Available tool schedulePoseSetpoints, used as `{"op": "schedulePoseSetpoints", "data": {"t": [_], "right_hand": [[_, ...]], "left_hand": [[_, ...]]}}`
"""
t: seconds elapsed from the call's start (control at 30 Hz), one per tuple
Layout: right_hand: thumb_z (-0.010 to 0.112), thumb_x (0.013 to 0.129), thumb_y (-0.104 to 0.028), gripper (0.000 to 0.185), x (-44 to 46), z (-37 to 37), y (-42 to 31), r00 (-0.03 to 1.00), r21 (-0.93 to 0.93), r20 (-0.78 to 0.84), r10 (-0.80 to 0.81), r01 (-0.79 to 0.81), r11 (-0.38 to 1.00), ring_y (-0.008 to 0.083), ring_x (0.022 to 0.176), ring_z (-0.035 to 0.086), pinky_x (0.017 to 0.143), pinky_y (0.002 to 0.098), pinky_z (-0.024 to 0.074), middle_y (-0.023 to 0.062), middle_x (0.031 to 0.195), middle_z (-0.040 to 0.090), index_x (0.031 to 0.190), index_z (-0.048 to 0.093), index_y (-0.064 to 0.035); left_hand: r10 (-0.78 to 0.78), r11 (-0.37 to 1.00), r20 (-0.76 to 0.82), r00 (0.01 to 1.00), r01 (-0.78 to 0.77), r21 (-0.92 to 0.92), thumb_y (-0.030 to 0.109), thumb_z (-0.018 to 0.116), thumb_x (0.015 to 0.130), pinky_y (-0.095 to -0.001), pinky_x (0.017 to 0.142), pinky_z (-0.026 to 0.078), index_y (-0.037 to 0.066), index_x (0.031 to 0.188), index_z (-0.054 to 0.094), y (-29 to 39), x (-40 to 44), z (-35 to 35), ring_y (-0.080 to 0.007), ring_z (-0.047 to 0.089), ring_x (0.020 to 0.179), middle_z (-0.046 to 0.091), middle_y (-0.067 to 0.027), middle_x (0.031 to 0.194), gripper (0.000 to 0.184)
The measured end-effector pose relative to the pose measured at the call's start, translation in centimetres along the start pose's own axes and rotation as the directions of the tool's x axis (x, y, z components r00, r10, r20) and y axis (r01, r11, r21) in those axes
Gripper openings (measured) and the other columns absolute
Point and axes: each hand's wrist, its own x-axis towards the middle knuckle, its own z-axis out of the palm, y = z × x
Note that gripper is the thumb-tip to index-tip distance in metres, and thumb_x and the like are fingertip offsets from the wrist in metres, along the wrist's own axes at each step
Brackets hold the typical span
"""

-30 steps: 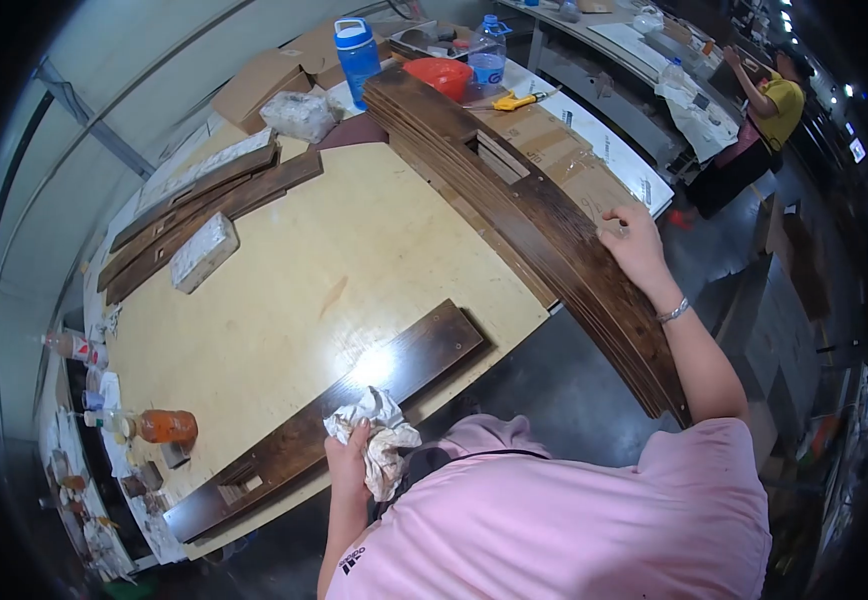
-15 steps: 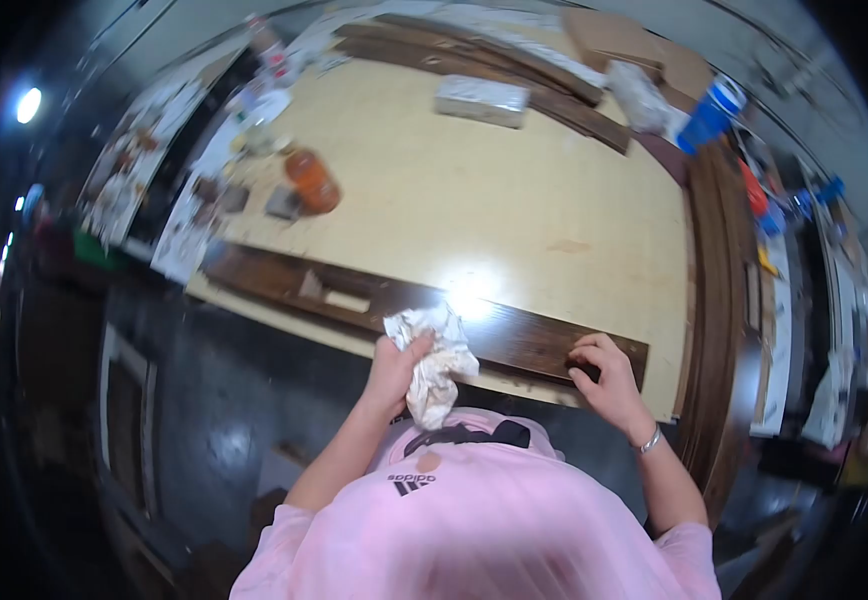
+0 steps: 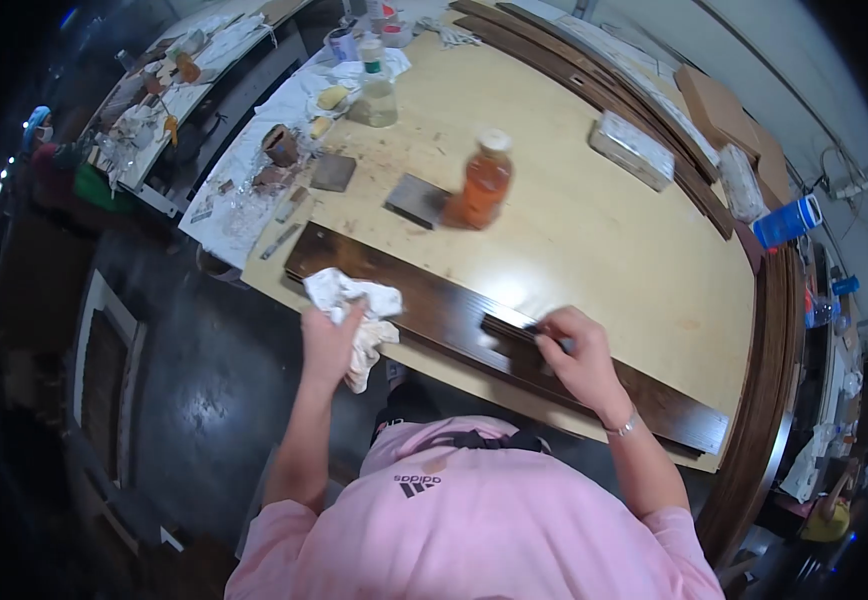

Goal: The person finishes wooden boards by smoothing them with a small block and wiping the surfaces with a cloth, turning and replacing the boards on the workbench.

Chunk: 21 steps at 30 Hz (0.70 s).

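Note:
A long dark-brown wooden board [image 3: 439, 305] with a rectangular slot lies along the near edge of the table. My left hand [image 3: 328, 345] is closed round a crumpled white cloth [image 3: 356, 292], which rests against the board near its left end. At the slot, my right hand [image 3: 586, 365] has thumb and fingers pinched together. Something small and dark shows at those fingertips, too blurred to name. Beyond the board stands a bottle of orange-brown liquid [image 3: 486, 182] with a white cap, beside a flat grey block [image 3: 416, 201].
A pale worktable [image 3: 564, 230] spreads ahead. Dark boards [image 3: 594, 80] lie along its far side, near a wrapped white block [image 3: 632, 150]; more planks [image 3: 769, 370] stand at the right. A clear jar [image 3: 376, 100] and another grey block [image 3: 334, 172] sit at the left.
The view has swung left. My left hand has carried the cloth toward the board's left end. My right hand has shifted from near the right end to the slot.

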Motion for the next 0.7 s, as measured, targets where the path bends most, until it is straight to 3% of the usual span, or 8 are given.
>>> {"op": "schedulePoseSetpoints", "data": {"t": [0.03,0.07,0.17,0.27,0.37,0.47,0.57,0.7], "right_hand": [[0.073,0.081,-0.010,0.028,2.9,2.5,-1.3,0.993,0.018,0.035,0.108,-0.109,0.994,0.0259,0.081,0.064,0.073,0.0359,0.0519,0.0151,0.091,0.063,0.106,0.066,0.0010],[0.076,0.079,-0.012,0.041,5.8,5.0,-1.9,0.990,0.012,-0.085,0.110,-0.109,0.994,0.0266,0.086,0.064,0.078,0.0366,0.0519,0.0157,0.097,0.063,0.114,0.061,0.0017],[0.083,0.073,-0.013,0.074,14.5,9.0,0.0,0.876,-0.047,-0.462,0.140,-0.182,0.982,0.0270,0.103,0.062,0.093,0.0379,0.0498,0.0157,0.114,0.062,0.134,0.045,0.0040],[0.083,0.071,-0.006,0.075,19.8,10.0,2.6,0.895,0.207,-0.439,0.076,0.018,0.978,0.0247,0.109,0.061,0.098,0.0368,0.0482,0.0126,0.117,0.062,0.134,0.043,0.0025],[0.081,0.069,0.001,0.070,23.0,9.8,2.0,0.890,0.349,-0.376,0.259,-0.123,0.929,0.0230,0.111,0.061,0.097,0.0353,0.0493,0.0099,0.118,0.063,0.130,0.046,0.0002],[0.079,0.068,0.004,0.066,27.6,10.7,2.4,0.880,0.433,-0.409,0.241,-0.046,0.900,0.0212,0.108,0.062,0.094,0.0335,0.0507,0.0091,0.118,0.063,0.127,0.048,-0.0011],[0.079,0.069,0.002,0.062,33.6,11.8,3.2,0.892,0.340,-0.422,0.160,-0.008,0.940,0.0209,0.107,0.063,0.093,0.0332,0.0511,0.0101,0.117,0.064,0.124,0.050,-0.0023],[0.081,0.070,-0.002,0.062,38.9,12.2,4.2,0.920,0.171,-0.392,0.010,0.062,0.983,0.0220,0.107,0.064,0.095,0.0340,0.0506,0.0109,0.117,0.064,0.124,0.051,-0.0023]], "left_hand": [[0.066,0.994,0.025,0.998,-0.068,0.087,0.001,0.068,0.089,-0.0299,0.069,0.053,-0.003,0.100,0.066,-0.8,1.4,-0.8,-0.0117,0.067,0.078,0.071,-0.0065,0.089,0.012],[0.210,0.970,0.092,0.973,-0.219,0.102,0.003,0.070,0.087,-0.0341,0.070,0.053,-0.003,0.101,0.066,-1.3,2.9,-1.2,-0.0187,0.069,0.077,0.070,-0.0097,0.087,0.016],[0.280,0.929,0.225,0.933,-0.323,0.182,0.005,0.072,0.084,-0.0393,0.073,0.054,-0.003,0.100,0.064,-0.8,5.3,-2.6,-0.0335,0.069,0.081,0.069,-0.0173,0.089,0.020],[0.301,0.922,0.294,0.907,-0.356,0.155,0.009,0.074,0.082,-0.0413,0.073,0.054,-0.001,0.101,0.065,-2.3,6.9,-3.3,-0.0389,0.068,0.084,0.069,-0.0192,0.092,0.024],[0.281,0.944,0.313,0.907,-0.320,0.079,0.012,0.075,0.081,-0.0411,0.072,0.055,0.001,0.103,0.065,-3.5,7.4,-3.9,-0.0386,0.068,0.082,0.069,-0.0179,0.092,0.028],[0.297,0.940,0.353,0.887,-0.338,0.057,0.015,0.076,0.081,-0.0410,0.072,0.055,0.001,0.105,0.066,-3.5,7.7,-4.4,-0.0379,0.068,0.082,0.070,-0.0173,0.092,0.029],[0.311,0.935,0.365,0.878,-0.350,0.046,0.018,0.075,0.081,-0.0411,0.072,0.056,0.003,0.105,0.066,-3.5,7.9,-4.8,-0.0367,0.069,0.082,0.069,-0.0156,0.093,0.029],[0.314,0.937,0.419,0.852,-0.350,0.009,0.011,0.076,0.079,-0.0372,0.071,0.056,0.002,0.102,0.066,-3.5,8.1,-5.4,-0.0320,0.071,0.080,0.071,-0.0138,0.089,0.027]]}}
